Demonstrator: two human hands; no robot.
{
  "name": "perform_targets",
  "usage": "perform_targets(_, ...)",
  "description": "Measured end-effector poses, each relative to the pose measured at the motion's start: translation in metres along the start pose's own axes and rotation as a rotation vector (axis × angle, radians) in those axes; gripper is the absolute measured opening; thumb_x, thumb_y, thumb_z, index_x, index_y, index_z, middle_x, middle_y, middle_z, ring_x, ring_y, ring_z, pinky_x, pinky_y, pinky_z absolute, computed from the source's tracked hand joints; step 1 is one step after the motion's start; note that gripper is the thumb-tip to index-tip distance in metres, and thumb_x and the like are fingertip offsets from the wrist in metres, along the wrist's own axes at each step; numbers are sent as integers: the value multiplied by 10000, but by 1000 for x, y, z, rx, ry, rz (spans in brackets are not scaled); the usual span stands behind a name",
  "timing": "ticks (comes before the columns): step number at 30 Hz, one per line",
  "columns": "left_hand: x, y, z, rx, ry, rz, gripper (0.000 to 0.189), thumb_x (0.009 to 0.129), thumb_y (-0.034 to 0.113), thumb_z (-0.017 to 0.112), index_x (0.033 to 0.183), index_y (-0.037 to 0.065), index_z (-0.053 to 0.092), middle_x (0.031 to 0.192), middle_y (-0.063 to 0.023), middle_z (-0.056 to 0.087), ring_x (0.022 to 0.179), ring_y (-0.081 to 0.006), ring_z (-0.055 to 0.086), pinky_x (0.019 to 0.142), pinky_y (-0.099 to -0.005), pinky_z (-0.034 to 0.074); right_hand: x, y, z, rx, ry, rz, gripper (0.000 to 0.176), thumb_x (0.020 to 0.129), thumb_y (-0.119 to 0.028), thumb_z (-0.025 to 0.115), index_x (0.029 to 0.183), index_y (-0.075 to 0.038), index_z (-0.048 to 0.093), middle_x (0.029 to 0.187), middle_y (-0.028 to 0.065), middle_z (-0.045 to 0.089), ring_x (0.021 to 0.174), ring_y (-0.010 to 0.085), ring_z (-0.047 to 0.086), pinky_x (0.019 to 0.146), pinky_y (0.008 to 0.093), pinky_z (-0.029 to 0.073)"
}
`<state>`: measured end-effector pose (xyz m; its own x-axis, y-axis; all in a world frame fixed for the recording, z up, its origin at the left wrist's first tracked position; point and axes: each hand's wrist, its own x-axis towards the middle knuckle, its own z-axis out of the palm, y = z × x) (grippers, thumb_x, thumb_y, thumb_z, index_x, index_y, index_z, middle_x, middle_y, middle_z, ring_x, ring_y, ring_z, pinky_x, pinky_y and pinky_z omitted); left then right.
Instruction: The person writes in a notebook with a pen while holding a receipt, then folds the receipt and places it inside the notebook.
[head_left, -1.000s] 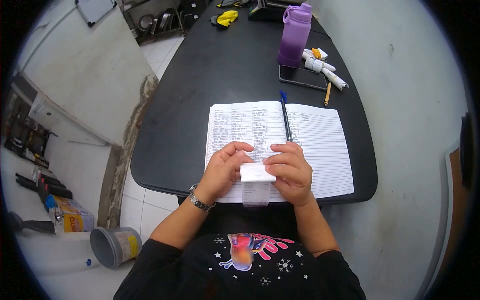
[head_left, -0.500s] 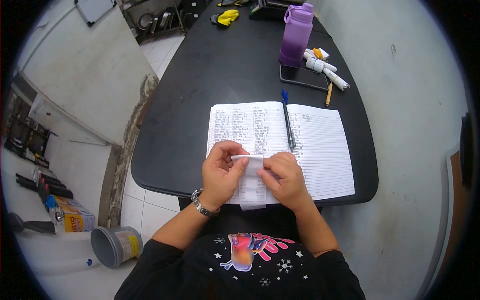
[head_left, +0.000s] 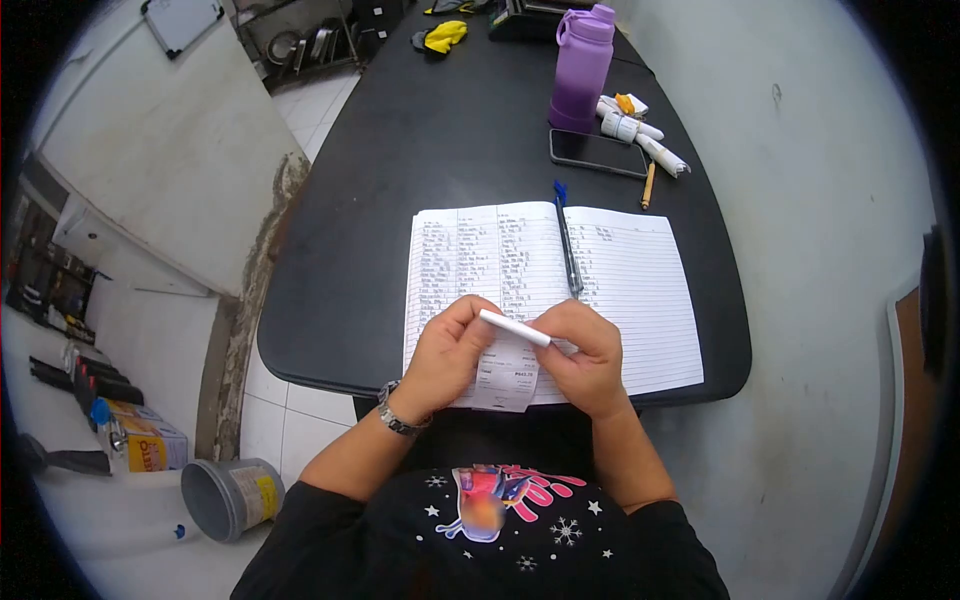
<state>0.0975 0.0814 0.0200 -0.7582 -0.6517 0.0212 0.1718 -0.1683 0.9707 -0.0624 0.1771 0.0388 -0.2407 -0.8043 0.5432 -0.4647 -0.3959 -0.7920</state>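
A printed receipt (head_left: 508, 377) hangs over the lower part of an open notebook (head_left: 640, 300), its top end rolled into a thin white tube. My left hand (head_left: 452, 350), with a metal watch at the wrist, pinches the left end of the roll. At the right end, my right hand (head_left: 585, 357) grips the same roll between thumb and fingers. A dark pen (head_left: 569, 245) with a blue tip lies along the notebook's centre fold, above my hands. Handwritten columns fill the left page.
Beyond the notebook on the black table (head_left: 340, 240) are a phone (head_left: 598, 153), a purple bottle (head_left: 582, 70), rolled papers (head_left: 630, 126), a tan pen (head_left: 648, 186) and a yellow-black item (head_left: 443, 37). A grey bucket (head_left: 232, 497) stands on the floor at left.
The top of the receipt has turned from a flat fold into a tilted, narrow roll. My right hand has moved slightly down to the roll's right end. The view has shifted a little.
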Motion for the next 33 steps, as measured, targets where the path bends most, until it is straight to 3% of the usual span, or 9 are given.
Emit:
perform_targets(4, -1, 4, -5, -401, -56, -84, 149, 936, 132, 544, 1020, 10, 556, 935, -53, 603, 828, -75, 544, 760, -220, 449, 2, -4, -9, -210, -85, -279, 222, 634, 59, 642, 834, -34, 665, 824, 86, 625, 739, 243, 598, 650, 318, 467)
perform_targets(9, -4, 14, -7, 62, 19, 107, 113, 904, 41, 531, 1009, 12, 561, 963, -38, 580, 877, -74, 529, 780, -223, 434, -1, -5, -9, -267, -102, -247, 248, 731, 1, 631, 977, -27, 657, 973, 127, 626, 868, 257, 603, 753, 337, 477)
perform_targets(12, -5, 16, -2, 139, 88, 226, 108, 897, 53, 546, 999, 23, 537, 944, -18, 562, 848, -76, 505, 749, -220, 425, -8, -4, 5, 183, 82, 160, 409, 895, -130, 534, 1271, 23, 487, 1138, 177, 568, 1024, 247, 562, 868, 335, 441)
perform_targets(18, -6, 9, 25, 322, 101, 441, 168, 900, -19, 451, 1061, 19, 482, 997, -85, 533, 907, -150, 514, 841, -258, 404, -15, -11, 33, 195, -86, 117, 646, 970, -281, 389, 1435, 78, 121, 1316, 218, 401, 1149, 265, 460, 978, 325, 343)
perform_targets(19, -5, 6, 21, 426, 141, 487, 179, 903, -21, 435, 1075, 18, 468, 946, -94, 508, 850, -173, 507, 804, -257, 410, -13, -14, 33, 256, 10, 171, 543, 940, -236, 486, 1362, 64, 322, 1153, 179, 503, 986, 225, 517, 880, 308, 400)
perform_targets(23, -6, 6, 20, 439, 209, 473, 173, 916, 2, 454, 1087, 24, 470, 913, -62, 489, 803, -129, 478, 733, -249, 419, -12, -6, 20, 103, -84, 302, 172, 820, -77, 640, 952, 16, 580, 776, 73, 525, 707, 171, 511, 659, 274, 421)
perform_targets(28, -2, 11, 2, 117, -72, -96, 202, 971, 149, 439, 1140, 40, 461, 900, -24, 508, 769, -87, 512, 691, -223, 450, -4, -1, 7, 111, 46, 84, 100, 775, 8, 616, 871, -11, 636, 831, 94, 580, 736, 199, 543, 667, 286, 426)
perform_targets(29, -2, 1, 7, -251, -5, -140, 236, 988, 226, 420, 1116, 37, 482, 891, -44, 564, 793, -103, 588, 676, -228, 509, -1, -1, 3, 91, 47, 13, 119, 751, 32, 614, 854, -20, 645, 846, 98, 591, 747, 209, 550, 671, 295, 427)
perform_targets(33, 0, 9, -1, -476, -58, -145, 206, 967, 183, 469, 1061, 4, 509, 926, -63, 593, 847, -110, 612, 734, -233, 521, 0, 4, -9, -216, -49, -267, 279, 615, 59, 597, 851, -69, 676, 898, 86, 612, 825, 269, 562, 729, 354, 431)
